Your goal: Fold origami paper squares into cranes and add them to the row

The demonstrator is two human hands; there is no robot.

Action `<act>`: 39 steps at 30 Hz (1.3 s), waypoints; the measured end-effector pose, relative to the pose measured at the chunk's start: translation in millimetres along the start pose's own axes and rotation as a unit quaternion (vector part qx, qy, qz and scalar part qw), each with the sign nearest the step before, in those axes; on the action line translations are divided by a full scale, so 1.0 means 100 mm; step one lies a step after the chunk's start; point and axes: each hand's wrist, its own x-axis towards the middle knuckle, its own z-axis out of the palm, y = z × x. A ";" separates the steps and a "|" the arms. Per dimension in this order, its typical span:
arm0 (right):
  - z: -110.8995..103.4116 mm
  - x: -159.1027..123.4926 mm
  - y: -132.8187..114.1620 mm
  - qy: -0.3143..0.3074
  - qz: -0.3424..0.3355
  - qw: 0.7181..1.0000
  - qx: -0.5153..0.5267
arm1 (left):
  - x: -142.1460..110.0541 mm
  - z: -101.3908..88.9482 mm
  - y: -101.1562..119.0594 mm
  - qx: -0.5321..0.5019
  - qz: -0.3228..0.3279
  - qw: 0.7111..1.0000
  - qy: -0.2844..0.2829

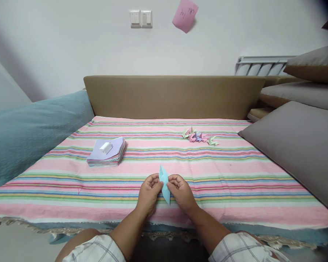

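Note:
A light blue piece of folded origami paper (pixel 164 183), narrow and pointed at both ends, is held between my two hands just above the striped cloth. My left hand (pixel 149 191) pinches its left side between thumb and fingers. On the right side, my right hand (pixel 182 191) grips it the same way, thumb on top. Farther back to the right lies a group of small folded paper cranes (pixel 198 137) in pink, purple and pale green. To the left is a stack of coloured paper sheets (pixel 106 158), with a small white block (pixel 106 147) on top.
A pink striped cloth (pixel 71 203) covers the seat. Behind it rises a brown backrest (pixel 172 96). Grey cushions (pixel 297 145) lean in from the right, and a blue-covered armrest (pixel 38 127) bounds the left. A pink note (pixel 185 16) and light switches (pixel 141 19) are on the wall.

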 end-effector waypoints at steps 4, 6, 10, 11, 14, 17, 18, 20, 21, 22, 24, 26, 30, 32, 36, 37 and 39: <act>0.00 -0.01 0.00 0.002 0.007 1.000 -0.012 | 0.01 0.00 -0.01 0.011 -0.004 1.000 -0.002; 0.01 -0.01 -0.01 0.001 0.007 1.000 -0.014 | 0.01 0.00 -0.01 0.017 -0.005 1.000 -0.001; 0.03 0.00 -0.01 0.002 -0.010 1.000 -0.011 | 0.00 0.00 0.02 0.031 -0.002 1.000 -0.003; 0.04 0.00 -0.01 0.008 -0.014 1.000 -0.004 | 0.00 0.00 0.02 0.034 0.000 0.999 -0.006; 0.02 0.02 0.02 0.030 -0.008 0.999 0.031 | -0.01 0.00 0.02 0.033 0.004 0.999 -0.014; -0.02 0.05 0.08 0.009 0.011 0.998 0.054 | 0.00 -0.01 -0.01 0.022 -0.002 1.000 -0.017; -0.04 0.06 0.09 -0.001 0.012 0.998 0.054 | 0.00 -0.02 -0.02 0.017 -0.007 1.000 -0.020; -0.06 0.07 0.11 -0.016 0.012 0.998 0.051 | 0.00 -0.03 -0.04 0.004 -0.022 0.999 -0.027; -0.07 0.07 0.11 -0.020 0.011 0.998 0.051 | 0.00 -0.04 -0.05 -0.002 -0.029 0.999 -0.029; -0.07 0.07 0.10 -0.023 0.012 0.998 0.053 | 0.01 -0.04 -0.06 -0.004 -0.035 0.999 -0.030; -0.07 0.07 0.09 -0.030 0.013 0.998 0.057 | 0.01 -0.05 -0.07 -0.004 -0.040 0.999 -0.030; -0.07 0.07 0.08 -0.035 0.014 0.998 0.058 | 0.01 -0.05 -0.06 0.001 -0.039 0.999 -0.031; -0.07 0.06 0.06 -0.042 0.023 0.997 0.053 | 0.01 -0.06 -0.05 0.012 -0.036 0.999 -0.037; -0.07 0.06 0.05 -0.044 0.027 0.998 0.048 | 0.02 -0.06 -0.06 0.017 -0.037 0.998 -0.041; -0.05 0.05 0.02 -0.043 0.023 0.998 0.034 | 0.01 -0.06 -0.06 0.031 -0.032 0.998 -0.053; -0.05 0.04 0.02 -0.040 0.020 0.999 0.032 | 0.01 -0.06 -0.05 0.037 -0.029 0.997 -0.056; -0.04 0.05 0.00 -0.034 0.016 0.999 0.027 | 0.01 -0.05 -0.03 0.062 -0.024 0.995 -0.068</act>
